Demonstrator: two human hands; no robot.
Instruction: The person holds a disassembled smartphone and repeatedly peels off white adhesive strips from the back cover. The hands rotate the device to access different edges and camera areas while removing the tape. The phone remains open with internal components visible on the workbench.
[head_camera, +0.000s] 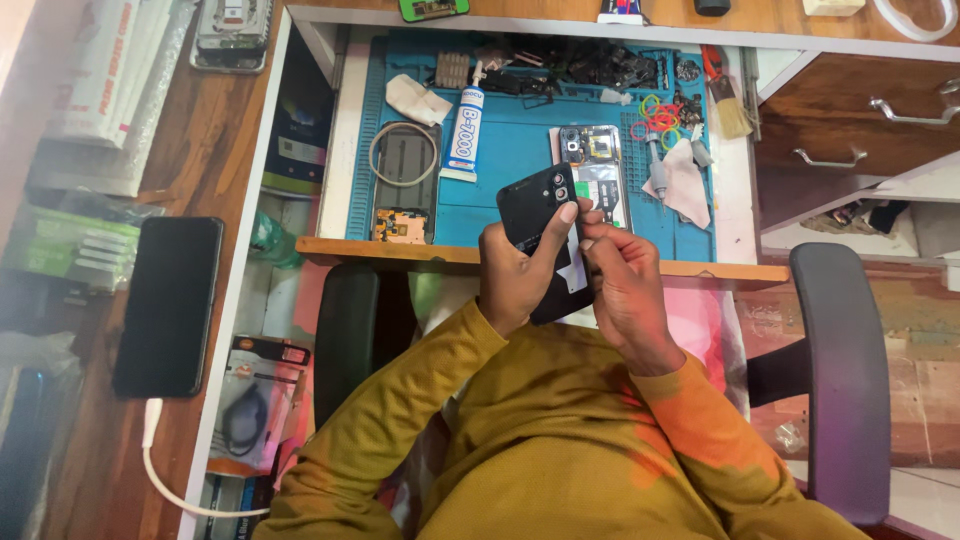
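My left hand (520, 265) grips a black phone back cover (535, 200) with camera holes, held upright over the near edge of the bench. The thumb presses on its face near the camera cutout. My right hand (620, 285) pinches the cover's right edge, where a white and grey strip shows between the fingers. Behind the cover, an opened phone (592, 160) with bare boards lies on the blue work mat (510, 150).
A white glue tube (464, 135), a grey phone frame (404, 160), a small circuit board (400, 225), coloured rubber bands (655, 118), a brush (728, 105) and a cloth (685, 180) lie on the mat. A black phone (168, 305) charges at left. Drawers at right; chair arms flank me.
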